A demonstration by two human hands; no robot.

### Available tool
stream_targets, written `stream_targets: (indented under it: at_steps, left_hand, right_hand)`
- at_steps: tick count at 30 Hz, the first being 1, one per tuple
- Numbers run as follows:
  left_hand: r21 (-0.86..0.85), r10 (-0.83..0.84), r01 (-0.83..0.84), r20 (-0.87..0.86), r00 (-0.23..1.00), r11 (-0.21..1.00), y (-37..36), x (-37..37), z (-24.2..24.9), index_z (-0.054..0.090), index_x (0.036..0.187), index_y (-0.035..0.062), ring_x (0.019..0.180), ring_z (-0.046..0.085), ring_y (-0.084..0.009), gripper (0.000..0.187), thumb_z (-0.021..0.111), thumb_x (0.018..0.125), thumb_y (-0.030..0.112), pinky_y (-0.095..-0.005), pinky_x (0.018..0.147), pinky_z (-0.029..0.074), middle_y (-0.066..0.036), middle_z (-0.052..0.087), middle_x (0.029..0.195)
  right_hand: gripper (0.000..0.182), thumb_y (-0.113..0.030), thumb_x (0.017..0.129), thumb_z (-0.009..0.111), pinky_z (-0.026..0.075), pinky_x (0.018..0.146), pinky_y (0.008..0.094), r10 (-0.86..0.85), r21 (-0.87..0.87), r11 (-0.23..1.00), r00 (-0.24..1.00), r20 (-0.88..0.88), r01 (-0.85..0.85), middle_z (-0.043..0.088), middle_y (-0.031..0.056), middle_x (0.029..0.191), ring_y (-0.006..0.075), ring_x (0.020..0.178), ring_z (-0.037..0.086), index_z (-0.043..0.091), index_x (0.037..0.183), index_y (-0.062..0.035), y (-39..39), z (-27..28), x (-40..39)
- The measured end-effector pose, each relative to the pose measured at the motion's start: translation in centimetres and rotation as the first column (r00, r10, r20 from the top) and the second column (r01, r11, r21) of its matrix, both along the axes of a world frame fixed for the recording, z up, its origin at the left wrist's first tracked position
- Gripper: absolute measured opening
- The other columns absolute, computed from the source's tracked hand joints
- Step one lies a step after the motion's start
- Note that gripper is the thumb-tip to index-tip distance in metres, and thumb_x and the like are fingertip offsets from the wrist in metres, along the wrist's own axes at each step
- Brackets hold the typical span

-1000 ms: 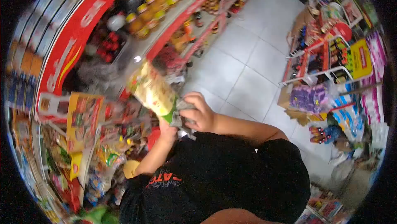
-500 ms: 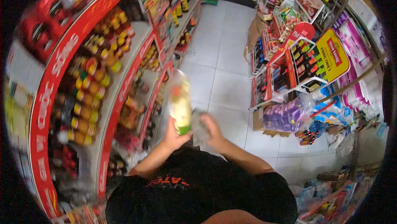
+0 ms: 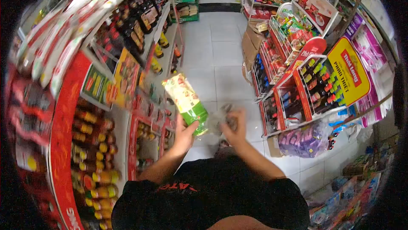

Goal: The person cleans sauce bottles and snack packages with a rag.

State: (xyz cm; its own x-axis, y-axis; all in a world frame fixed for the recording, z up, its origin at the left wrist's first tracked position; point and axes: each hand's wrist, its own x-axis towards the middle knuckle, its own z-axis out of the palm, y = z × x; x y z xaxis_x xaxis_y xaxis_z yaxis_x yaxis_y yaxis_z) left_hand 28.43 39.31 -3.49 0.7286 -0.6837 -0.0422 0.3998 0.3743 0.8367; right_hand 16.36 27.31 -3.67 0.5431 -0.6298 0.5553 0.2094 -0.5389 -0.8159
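Note:
My left hand (image 3: 185, 135) is closed round the lower end of a green and cream packet (image 3: 187, 101), its thumb across the green part. The packet leans up and to the left in front of the shelves. Close to the packet's lower right side, my right hand (image 3: 234, 126) is closed on a greyish crumpled cloth (image 3: 219, 121), which is blurred by motion. Whether the cloth touches the packet cannot be made out.
Shelves of bottles with a red edge (image 3: 63, 145) run along the left. On the right stand a wire rack of bottles (image 3: 318, 81), a yellow sign (image 3: 346, 72) and a purple wrapped pack (image 3: 304, 140). A tiled floor (image 3: 212, 51) lies between.
The view has shifted along the aisle. The packet now tilts to the left and shows its front more clearly. My right hand has moved slightly away to the right with the cloth.

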Motion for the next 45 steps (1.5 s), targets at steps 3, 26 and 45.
stream_targets:
  at_steps: [3, 26, 45]
  left_hand:
    - [-0.071, -0.002, 0.007, 0.08, 0.997, 0.997, -6.6, 4.3, -0.2, 0.019, 0.133, 0.0085, 0.116, 0.039, -0.0205, 0.073, 0.046, 0.07, -0.014, -0.0343, 0.095, 0.035, -0.01, 0.041, 0.124]
    - [-0.017, -0.105, 0.106, 0.043, 0.994, 0.994, -49.5, 38.1, -1.3, 0.035, 0.123, 0.0047, 0.095, 0.051, -0.0188, 0.039, 0.042, 0.09, 0.025, -0.0316, 0.08, 0.043, -0.009, 0.051, 0.106]
    - [-0.072, -0.382, 0.389, -0.415, 0.825, 0.918, -82.6, 63.3, -0.5, 0.041, 0.121, 0.0058, 0.096, 0.054, -0.0249, 0.049, 0.033, 0.091, 0.044, -0.0379, 0.082, 0.045, -0.013, 0.052, 0.109]
  right_hand:
    - [0.03, -0.007, 0.07, 0.064, 0.037, 0.087, 0.0356, 0.026, -0.112, 0.993, 0.998, -0.058, -0.032, 0.045, 0.0185, 0.105, 0.0311, 0.1, 0.045, 0.05, 0.097, -0.0036, -3.6, -2.5, 4.3]
    - [0.024, -0.013, 0.07, 0.062, 0.038, 0.08, 0.0406, 0.127, -0.146, 0.98, 0.989, -0.073, -0.137, 0.049, 0.0175, 0.092, 0.0331, 0.09, 0.047, 0.052, 0.09, -0.0021, -47.1, -0.4, 39.3]
    - [0.032, -0.019, 0.064, 0.069, 0.036, 0.087, 0.0481, -0.006, -0.304, 0.953, 0.997, -0.071, -0.016, 0.047, 0.0153, 0.104, 0.0375, 0.104, 0.043, 0.054, 0.089, -0.0062, -79.7, -2.3, 65.2]
